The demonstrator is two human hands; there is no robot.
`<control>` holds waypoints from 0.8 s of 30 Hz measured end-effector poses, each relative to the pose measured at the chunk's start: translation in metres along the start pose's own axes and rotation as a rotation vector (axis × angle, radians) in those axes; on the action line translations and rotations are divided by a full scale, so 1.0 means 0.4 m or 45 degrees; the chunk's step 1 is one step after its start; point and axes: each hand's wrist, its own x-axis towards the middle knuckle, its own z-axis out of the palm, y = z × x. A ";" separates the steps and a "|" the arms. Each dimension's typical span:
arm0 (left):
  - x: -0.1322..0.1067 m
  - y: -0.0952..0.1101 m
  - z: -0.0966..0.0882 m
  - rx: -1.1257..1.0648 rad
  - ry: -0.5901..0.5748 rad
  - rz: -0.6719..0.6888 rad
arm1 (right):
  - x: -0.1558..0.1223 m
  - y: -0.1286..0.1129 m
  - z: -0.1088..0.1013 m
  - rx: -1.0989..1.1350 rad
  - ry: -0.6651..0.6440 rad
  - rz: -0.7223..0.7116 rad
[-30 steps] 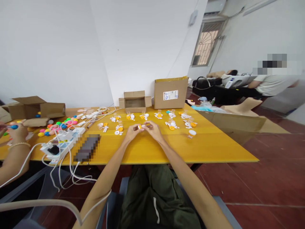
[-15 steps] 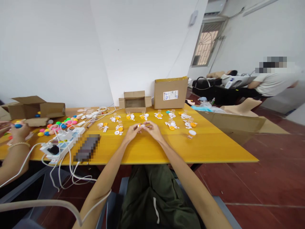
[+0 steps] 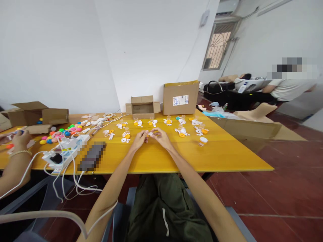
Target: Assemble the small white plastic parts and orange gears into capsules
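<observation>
Both hands meet above the front-middle of the yellow table (image 3: 161,156). My right hand (image 3: 162,138) pinches a small white plastic part (image 3: 150,134) between its fingertips. My left hand (image 3: 139,139) is closed right beside that part, its fingers curled; what lies in them is mostly hidden. Beyond the hands lie small piles of white and orange plastic parts, with clear little cups among them. Nearest on the left is a pile with an orange ring (image 3: 128,136) and a white disc (image 3: 123,140). A clear cup with a white lid (image 3: 203,141) stands to the right.
An open small carton (image 3: 143,109) and a taller cardboard box (image 3: 180,99) stand along the wall. To my left are a phone (image 3: 92,156), a power strip (image 3: 68,153) with tangled cables, and colourful balls (image 3: 67,133). Another person's hand (image 3: 21,139) works at the far left.
My left fingers have drawn slightly apart from the right ones and curled. The yellow-orange bit seen between the hands no longer shows. The other person's hand at the left has shifted.
</observation>
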 end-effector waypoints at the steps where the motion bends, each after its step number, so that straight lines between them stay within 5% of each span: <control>1: 0.000 0.001 0.001 -0.003 0.006 -0.008 | 0.000 0.001 0.000 -0.003 -0.002 -0.006; 24: 0.001 0.005 -0.001 0.045 -0.001 0.028 | -0.003 0.012 0.004 -0.113 0.056 -0.048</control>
